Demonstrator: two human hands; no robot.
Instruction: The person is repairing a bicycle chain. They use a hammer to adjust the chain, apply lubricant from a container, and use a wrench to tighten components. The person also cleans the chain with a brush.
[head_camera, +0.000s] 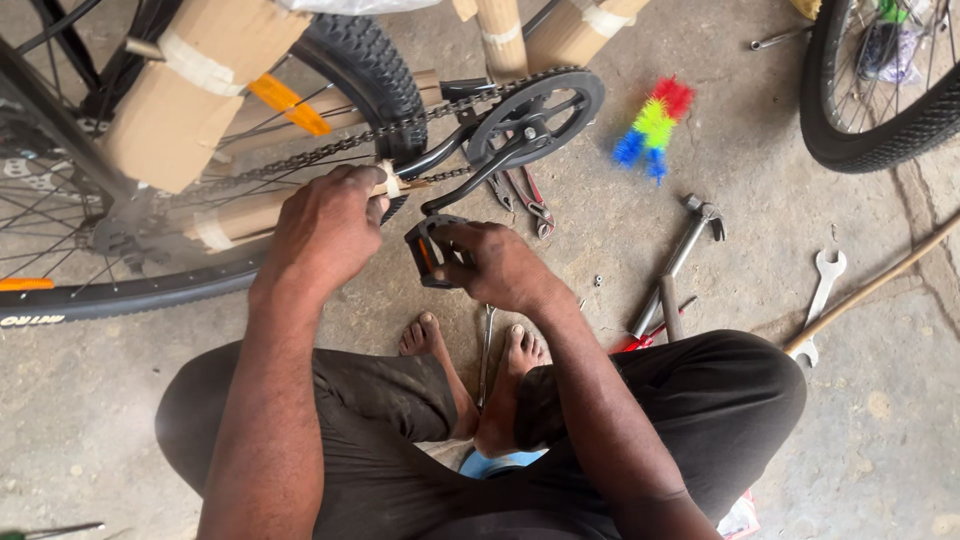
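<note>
black pedal (432, 250) with orange reflector, on end of black crank arm (480, 172), below chainring (537, 112).

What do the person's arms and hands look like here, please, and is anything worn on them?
Both arms are bare along all that shows: no sleeves, gloves, watch or rings visible. The left hand and right hand look grimy, with dark smudges on the fingers. Lower down the person wears dark trousers, and both feet are bare.
</note>
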